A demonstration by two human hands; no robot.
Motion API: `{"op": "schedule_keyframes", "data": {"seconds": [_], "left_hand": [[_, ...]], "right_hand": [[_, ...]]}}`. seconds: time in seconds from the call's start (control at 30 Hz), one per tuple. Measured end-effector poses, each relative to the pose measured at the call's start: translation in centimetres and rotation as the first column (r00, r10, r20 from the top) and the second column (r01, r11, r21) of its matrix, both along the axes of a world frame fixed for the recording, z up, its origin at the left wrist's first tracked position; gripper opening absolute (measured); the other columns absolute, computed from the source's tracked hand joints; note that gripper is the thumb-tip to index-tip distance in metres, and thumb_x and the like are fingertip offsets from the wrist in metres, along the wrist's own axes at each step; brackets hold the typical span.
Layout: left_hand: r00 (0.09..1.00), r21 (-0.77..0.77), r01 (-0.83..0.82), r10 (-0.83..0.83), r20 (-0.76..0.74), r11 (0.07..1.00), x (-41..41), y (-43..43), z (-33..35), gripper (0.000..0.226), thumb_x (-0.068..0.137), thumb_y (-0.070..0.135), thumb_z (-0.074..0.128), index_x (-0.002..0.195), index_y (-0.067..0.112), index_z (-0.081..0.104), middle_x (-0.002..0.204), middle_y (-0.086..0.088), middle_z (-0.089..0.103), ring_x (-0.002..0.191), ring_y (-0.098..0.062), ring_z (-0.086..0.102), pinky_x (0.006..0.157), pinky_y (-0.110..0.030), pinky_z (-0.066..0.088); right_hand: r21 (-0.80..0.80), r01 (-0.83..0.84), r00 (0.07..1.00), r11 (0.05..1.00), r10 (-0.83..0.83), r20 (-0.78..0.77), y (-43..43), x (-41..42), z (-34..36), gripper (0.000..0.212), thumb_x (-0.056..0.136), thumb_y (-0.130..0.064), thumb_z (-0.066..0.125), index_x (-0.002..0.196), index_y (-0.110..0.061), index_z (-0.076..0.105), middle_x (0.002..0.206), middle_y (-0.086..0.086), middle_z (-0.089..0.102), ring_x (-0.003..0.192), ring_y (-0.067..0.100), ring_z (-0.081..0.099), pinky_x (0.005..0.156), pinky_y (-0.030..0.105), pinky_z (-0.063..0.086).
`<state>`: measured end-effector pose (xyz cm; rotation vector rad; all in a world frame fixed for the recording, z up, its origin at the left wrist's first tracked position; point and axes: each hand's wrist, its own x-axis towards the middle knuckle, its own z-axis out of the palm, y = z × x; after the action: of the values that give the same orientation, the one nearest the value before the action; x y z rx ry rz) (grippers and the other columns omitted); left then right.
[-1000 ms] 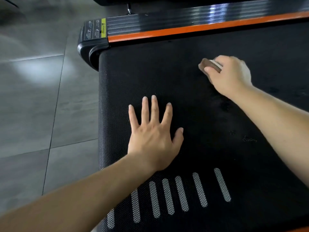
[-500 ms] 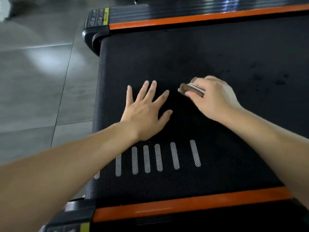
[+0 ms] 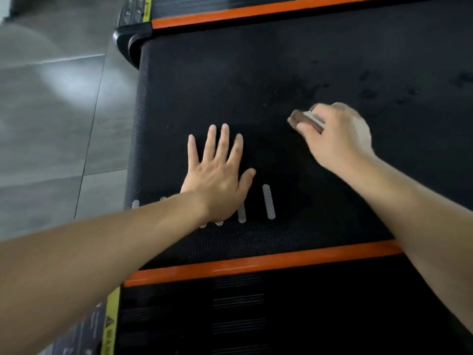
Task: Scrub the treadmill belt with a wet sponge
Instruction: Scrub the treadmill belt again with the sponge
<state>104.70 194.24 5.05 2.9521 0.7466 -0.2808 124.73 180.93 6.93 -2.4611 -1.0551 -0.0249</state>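
sponge pressed to the belt, other hand flat beside it

the right hand (image 3: 337,134) curls its fingers and thumb around a flat brown sponge with a pale layer on top (image 3: 304,120). only the sponge's left end shows past the knuckles. it sits on the black, finely textured treadmill belt (image 3: 230,80), about midway between the belt's near and far edges and right of centre. the picture is too blurred there to tell how much of the sponge lies flat on the belt.

the left hand (image 3: 217,172) lies palm down on the belt, fingers straight and slightly spread, holding nothing. it sits left of the sponge and a little nearer, apart from it. its wrist and forearm cover part of a row of white dotted oval stripes (image 3: 268,201) printed on the belt; two stripes show fully to the right of the wrist.

darker smudged patches (image 3: 368,93) mark the belt at the far right, beyond the right hand.

a bright orange strip (image 3: 256,262) borders the belt on the near side, with a black ribbed side rail (image 3: 238,316) nearer again and a yellow warning label (image 3: 110,326) at its left end. a second orange strip (image 3: 256,10) runs along the far edge. a grey tiled floor (image 3: 51,124) lies to the left.
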Motion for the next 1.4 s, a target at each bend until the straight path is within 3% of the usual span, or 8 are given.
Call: {"op": "schedule_keyframes", "data": {"seconds": [0.13, 0.33, 0.53, 0.7, 0.9, 1.07, 1.2, 1.4], "left_hand": [[1.000, 0.002, 0.001, -0.001, 0.016, 1.000, -0.1, 0.0, -0.1, 0.074, 0.101, 0.057, 0.009, 0.163, 0.017, -0.005, 0.170, -0.012, -0.017, 0.154, -0.031, -0.024, 0.122, -0.062, -0.011], [0.997, 0.001, 0.024, -0.024, 0.068, 1.000, -0.2, 0.1, -0.5, 0.071, 0.101, 0.059, 0.007, 0.162, 0.025, -0.005, 0.170, -0.014, -0.016, 0.155, -0.033, -0.022, 0.122, -0.064, -0.010], [0.995, -0.010, 0.040, -0.039, 0.095, 0.999, -0.3, 0.2, -0.8, 0.068, 0.103, 0.059, 0.008, 0.162, 0.030, -0.006, 0.169, -0.017, -0.015, 0.155, -0.037, -0.020, 0.121, -0.067, -0.009], [0.994, -0.024, 0.039, -0.036, 0.101, 0.999, -0.4, 0.2, -0.6, 0.069, 0.102, 0.058, 0.008, 0.163, 0.027, -0.002, 0.169, -0.020, -0.012, 0.155, -0.038, -0.017, 0.120, -0.068, -0.007], [0.977, -0.129, 0.130, -0.105, 0.184, 0.983, 1.1, -0.3, -0.2, 0.067, 0.099, 0.047, 0.016, 0.163, 0.027, 0.013, 0.171, -0.014, -0.008, 0.157, -0.031, -0.018, 0.121, -0.065, -0.012], [0.983, -0.124, 0.065, -0.043, 0.177, 0.990, 3.1, -1.6, -0.6, 0.067, 0.099, 0.054, 0.014, 0.162, 0.030, 0.012, 0.171, -0.016, -0.008, 0.156, -0.035, -0.016, 0.119, -0.069, -0.011], [0.982, -0.087, -0.015, 0.031, 0.187, 0.996, 4.0, -2.2, -0.9, 0.067, 0.098, 0.056, 0.015, 0.161, 0.033, 0.013, 0.172, -0.013, -0.004, 0.157, -0.033, -0.012, 0.118, -0.071, -0.010], [0.965, -0.132, -0.161, 0.184, 0.185, 0.978, 5.3, -3.0, -1.0, 0.066, 0.103, 0.057, 0.020, 0.163, 0.034, 0.004, 0.171, -0.009, -0.014, 0.156, -0.027, -0.020, 0.118, -0.068, -0.015]], "right_hand": [[-0.004, -0.343, 0.938, 0.939, 0.343, -0.043, -3.0, -6.3, -0.4, 0.023, 0.088, -0.044, 0.067, 0.088, -0.021, 0.068, 0.079, -0.007, 0.050, 0.075, 0.021, 0.054, 0.069, 0.032, 0.037], [0.043, -0.055, 0.998, 0.998, 0.055, -0.004, -3.0, -4.1, -0.4, 0.017, 0.092, -0.039, 0.067, 0.086, -0.022, 0.065, 0.079, -0.007, 0.050, 0.079, 0.022, 0.055, 0.069, 0.035, 0.041], [-0.004, -0.463, 0.882, 0.887, 0.460, -0.107, -6.2, -7.7, 0.1, 0.037, 0.096, -0.051, 0.060, 0.076, -0.021, 0.067, 0.073, -0.007, 0.045, 0.067, 0.014, 0.043, 0.062, 0.036, 0.041], [0.020, -0.191, 0.977, 0.981, 0.192, -0.091, -6.7, -5.7, 0.3, 0.037, 0.088, -0.047, 0.065, 0.070, -0.015, 0.063, 0.077, -0.004, 0.049, 0.076, 0.020, 0.050, 0.066, 0.043, 0.048], [-0.064, -0.518, 0.849, 0.853, 0.504, -0.157, -8.6, -7.4, 0.7, 0.025, 0.093, -0.043, 0.065, 0.084, -0.021, 0.073, 0.081, -0.009, 0.047, 0.074, 0.012, 0.046, 0.069, 0.035, 0.045], [-0.005, -0.129, 0.981, 0.992, 0.127, -0.147, -9.8, -4.0, 0.9, 0.026, 0.087, -0.038, 0.072, 0.069, -0.021, 0.065, 0.079, -0.010, 0.047, 0.075, 0.010, 0.051, 0.066, 0.031, 0.047], [-0.032, -0.486, 0.864, 0.873, 0.476, -0.163, -10.2, -5.0, 0.4, 0.026, 0.091, -0.041, 0.068, 0.075, -0.020, 0.069, 0.076, -0.010, 0.045, 0.071, 0.011, 0.047, 0.067, 0.023, 0.041], [0.053, -0.294, 0.952, 0.954, 0.297, -0.069, -9.3, -1.5, 0.2, 0.035, 0.091, -0.051, 0.062, 0.071, -0.022, 0.063, 0.077, -0.007, 0.049, 0.073, 0.017, 0.052, 0.064, 0.037, 0.048]]}}
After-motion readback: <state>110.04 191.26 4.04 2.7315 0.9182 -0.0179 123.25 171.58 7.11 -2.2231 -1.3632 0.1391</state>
